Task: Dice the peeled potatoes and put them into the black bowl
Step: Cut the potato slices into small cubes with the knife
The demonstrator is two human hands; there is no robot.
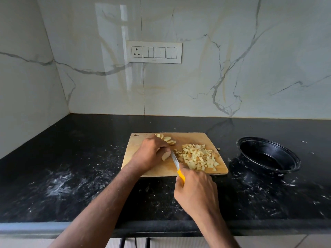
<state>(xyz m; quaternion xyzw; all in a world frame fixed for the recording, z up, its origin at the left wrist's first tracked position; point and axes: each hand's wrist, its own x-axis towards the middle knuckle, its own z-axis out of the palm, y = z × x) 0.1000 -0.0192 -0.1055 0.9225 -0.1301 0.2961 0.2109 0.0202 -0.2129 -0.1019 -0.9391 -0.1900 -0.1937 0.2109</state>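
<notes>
A wooden cutting board (195, 138) lies on the black counter. On its right half sits a pile of diced potato (198, 157). Several potato slices (167, 139) lie fanned out near its far left edge. My left hand (150, 153) holds a potato piece (165, 155) down on the board with curled fingers. My right hand (196, 190) grips the yellow handle of a knife (176, 161), whose blade rests right beside that piece. The black bowl (268, 155) stands to the right of the board, tilted toward me, with nothing visible inside.
The black counter (80, 158) is smeared with white streaks, mostly at the left and around the bowl. One stray potato bit (218, 149) lies just off the board's right edge. A marble wall with a switch panel (155, 52) rises behind.
</notes>
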